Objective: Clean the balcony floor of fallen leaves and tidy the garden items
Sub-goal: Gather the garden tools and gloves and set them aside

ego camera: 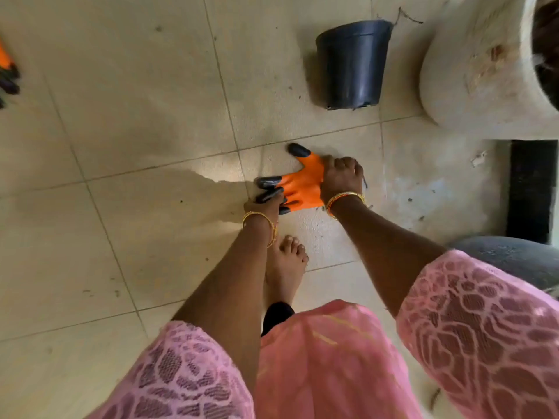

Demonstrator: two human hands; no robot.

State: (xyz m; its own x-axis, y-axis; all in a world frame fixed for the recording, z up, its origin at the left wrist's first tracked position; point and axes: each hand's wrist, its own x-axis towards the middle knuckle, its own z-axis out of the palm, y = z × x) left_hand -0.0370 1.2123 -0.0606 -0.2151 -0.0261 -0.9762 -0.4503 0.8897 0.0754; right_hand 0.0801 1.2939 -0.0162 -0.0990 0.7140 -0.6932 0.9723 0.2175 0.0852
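The right hand (343,176) grips the cuff end of an orange glove (302,184), fingers curled over the bunched rubber. The left hand (266,207) pinches the glove at the other end, among its black claw tips (269,182). Between the two grips the glove is stretched out low over the tiled floor (136,116); I cannot tell whether it touches the tiles.

The glove looks light, soft and floppy, with a rubbery coat that should give good friction. The claw tips appear to be hard plastic, so they are the stiff parts and a firm place to pinch. The cuff is the better hold for pulling the glove on or carrying it, since the body folds and sags wherever it is unsupported. Nothing about it seems fragile.

Just below the left grip a bare foot (286,267) stands on the floor. Beyond the grips, well apart, a black plastic pot (352,65) stands empty-looking, with a large pale planter (472,74) to its right. Far to the left of the grips, at the frame edge, a second orange glove (7,74) lies on the floor. A few dark specks of litter dot the tiles around the grips.
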